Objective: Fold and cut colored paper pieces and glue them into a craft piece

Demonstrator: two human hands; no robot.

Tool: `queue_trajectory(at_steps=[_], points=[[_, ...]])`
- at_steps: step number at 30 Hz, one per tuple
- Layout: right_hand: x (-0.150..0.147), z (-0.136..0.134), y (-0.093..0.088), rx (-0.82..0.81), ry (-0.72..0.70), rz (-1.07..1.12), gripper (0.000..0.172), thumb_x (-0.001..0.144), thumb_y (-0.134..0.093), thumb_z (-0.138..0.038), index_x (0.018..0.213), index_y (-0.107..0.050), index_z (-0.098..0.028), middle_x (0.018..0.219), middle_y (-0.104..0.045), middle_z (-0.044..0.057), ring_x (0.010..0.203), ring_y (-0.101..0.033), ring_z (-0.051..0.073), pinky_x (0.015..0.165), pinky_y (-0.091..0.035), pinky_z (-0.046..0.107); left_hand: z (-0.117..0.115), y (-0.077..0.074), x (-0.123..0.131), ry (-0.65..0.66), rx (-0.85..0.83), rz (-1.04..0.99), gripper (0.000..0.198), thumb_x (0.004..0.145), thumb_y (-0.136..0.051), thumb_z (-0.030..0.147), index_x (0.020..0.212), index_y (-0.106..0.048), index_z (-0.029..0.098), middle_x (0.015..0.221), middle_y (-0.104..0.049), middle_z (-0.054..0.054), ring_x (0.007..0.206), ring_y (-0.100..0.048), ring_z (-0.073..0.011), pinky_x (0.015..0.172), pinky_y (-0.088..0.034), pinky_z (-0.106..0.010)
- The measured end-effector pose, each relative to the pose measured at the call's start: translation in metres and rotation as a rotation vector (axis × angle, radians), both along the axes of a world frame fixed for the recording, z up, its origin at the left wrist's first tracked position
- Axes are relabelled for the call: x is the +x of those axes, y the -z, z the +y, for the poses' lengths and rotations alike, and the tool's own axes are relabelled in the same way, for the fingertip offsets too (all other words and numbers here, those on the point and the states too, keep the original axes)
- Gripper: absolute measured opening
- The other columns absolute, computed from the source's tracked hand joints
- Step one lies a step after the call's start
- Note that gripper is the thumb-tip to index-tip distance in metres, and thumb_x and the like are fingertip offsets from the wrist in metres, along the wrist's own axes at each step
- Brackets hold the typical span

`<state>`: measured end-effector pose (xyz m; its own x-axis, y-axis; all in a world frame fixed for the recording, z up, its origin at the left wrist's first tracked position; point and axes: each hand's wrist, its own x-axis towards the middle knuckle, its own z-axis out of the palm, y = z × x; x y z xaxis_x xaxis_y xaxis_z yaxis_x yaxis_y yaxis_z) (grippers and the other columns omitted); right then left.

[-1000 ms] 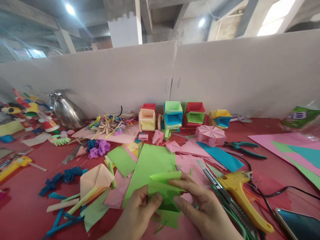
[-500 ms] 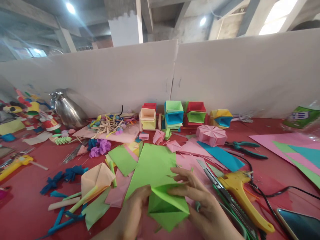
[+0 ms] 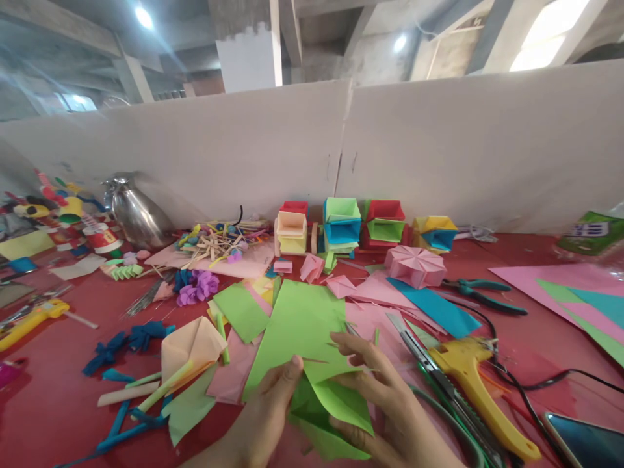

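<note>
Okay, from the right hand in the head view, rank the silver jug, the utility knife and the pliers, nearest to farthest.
Starting from the right hand:
1. Utility knife, just to its right.
2. Pliers, also on the right, farther back.
3. Silver jug, far back on the left side.

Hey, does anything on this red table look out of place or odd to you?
Mainly the utility knife: it lies close beside the right hand with its blade apparently out, a risky-looking spot. The steel jug also seems to lean, though the lens may cause that. I see no spill.
</note>
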<state>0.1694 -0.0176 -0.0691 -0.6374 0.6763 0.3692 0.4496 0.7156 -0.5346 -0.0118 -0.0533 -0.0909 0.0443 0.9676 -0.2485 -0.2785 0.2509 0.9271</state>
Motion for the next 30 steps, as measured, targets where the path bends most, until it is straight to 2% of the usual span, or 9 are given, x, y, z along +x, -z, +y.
queue_trajectory(at_steps=[3, 5, 9, 13, 18, 20, 23, 27, 30], points=[[0.001, -0.001, -0.001, 0.058, 0.003, -0.087, 0.031, 0.079, -0.060, -0.029, 0.109, -0.059, -0.023, 0.135, -0.041, 0.015, 0.119, -0.046, 0.032, 0.095, -0.040, 0.053, -0.001, -0.004, 0.003, -0.062, -0.011, -0.004, 0.055, 0.078, -0.050, 0.057, 0.106, -0.067, 0.013, 0.105, -0.070, -0.011, 0.111, -0.055, -0.0328, 0.099, -0.037, -0.047], [0.000, -0.001, 0.000, 0.093, 0.013, -0.138, 0.034, 0.076, -0.060, -0.026, 0.110, -0.059, -0.022, 0.135, -0.040, 0.016, 0.117, -0.047, 0.034, 0.094, -0.039, 0.056, -0.001, -0.007, 0.004, -0.052, 0.023, -0.012, 0.053, 0.078, -0.051, 0.057, 0.102, -0.069, 0.013, 0.106, -0.070, -0.011, 0.111, -0.055, -0.0326, 0.100, -0.037, -0.045], [-0.002, -0.002, 0.004, 0.155, 0.038, -0.159, 0.035, 0.071, -0.062, -0.022, 0.107, -0.060, -0.022, 0.141, -0.033, 0.014, 0.120, -0.042, 0.036, 0.094, -0.037, 0.056, -0.002, -0.009, 0.005, -0.093, 0.052, 0.033, 0.047, 0.079, -0.052, 0.054, 0.098, -0.071, 0.016, 0.109, -0.069, -0.008, 0.111, -0.055, -0.0302, 0.099, -0.039, -0.042], [-0.004, -0.002, 0.004, 0.220, 0.041, -0.124, 0.043, 0.068, -0.064, -0.022, 0.111, -0.059, -0.023, 0.142, -0.029, 0.013, 0.122, -0.037, 0.036, 0.091, -0.039, 0.053, -0.003, -0.007, 0.005, -0.136, 0.044, 0.030, 0.047, 0.078, -0.053, 0.054, 0.099, -0.070, 0.016, 0.105, -0.070, -0.008, 0.107, -0.058, -0.0291, 0.098, -0.040, -0.041], [-0.006, -0.004, 0.005, 0.263, 0.052, -0.049, 0.063, 0.056, -0.048, 0.000, 0.114, -0.057, -0.024, 0.142, -0.027, 0.011, 0.124, -0.033, 0.035, 0.093, -0.037, 0.053, -0.004, -0.006, 0.003, -0.199, -0.028, 0.107, 0.050, 0.073, -0.057, 0.058, 0.095, -0.069, 0.015, 0.096, -0.072, -0.008, 0.103, -0.058, -0.0289, 0.090, -0.044, -0.038], [-0.007, -0.004, 0.006, 0.250, 0.052, -0.036, 0.067, 0.054, -0.045, 0.002, 0.114, -0.056, -0.025, 0.142, -0.027, 0.011, 0.124, -0.033, 0.035, 0.093, -0.035, 0.055, -0.004, -0.007, 0.002, -0.245, -0.058, 0.166, 0.050, 0.071, -0.059, 0.059, 0.092, -0.069, 0.015, 0.093, -0.072, -0.007, 0.101, -0.058, -0.0282, 0.088, -0.045, -0.035], [-0.007, -0.002, 0.008, 0.188, 0.052, 0.010, 0.059, 0.063, -0.045, 0.000, 0.115, -0.055, -0.025, 0.137, -0.034, 0.011, 0.123, -0.037, 0.032, 0.094, -0.037, 0.052, -0.003, -0.011, 0.002, -0.243, -0.033, 0.167, 0.045, 0.071, -0.057, 0.060, 0.079, -0.068, 0.017, 0.080, -0.071, -0.004, 0.088, -0.060, -0.0254, 0.078, -0.048, -0.032], [-0.008, 0.001, 0.003, 0.029, 0.027, 0.141, 0.049, 0.073, -0.044, -0.001, 0.113, -0.056, -0.027, 0.114, -0.054, 0.009, 0.104, -0.054, 0.022, 0.083, -0.049, 0.034, -0.001, -0.013, 0.002, -0.162, 0.081, 0.147, 0.042, 0.072, -0.058, 0.057, 0.059, -0.062, 0.018, 0.061, -0.062, 0.000, 0.066, -0.055, -0.0176, 0.065, -0.046, -0.026], [-0.007, 0.002, -0.002, -0.051, -0.015, 0.223, 0.050, 0.074, -0.043, 0.001, 0.112, -0.056, -0.030, 0.104, -0.059, 0.004, 0.096, -0.058, 0.017, 0.080, -0.050, 0.027, 0.001, -0.008, 0.000, -0.129, 0.100, 0.045, 0.036, 0.071, -0.063, 0.053, 0.066, -0.065, 0.017, 0.060, -0.060, 0.001, 0.064, -0.053, -0.0154, 0.064, -0.045, -0.024]])
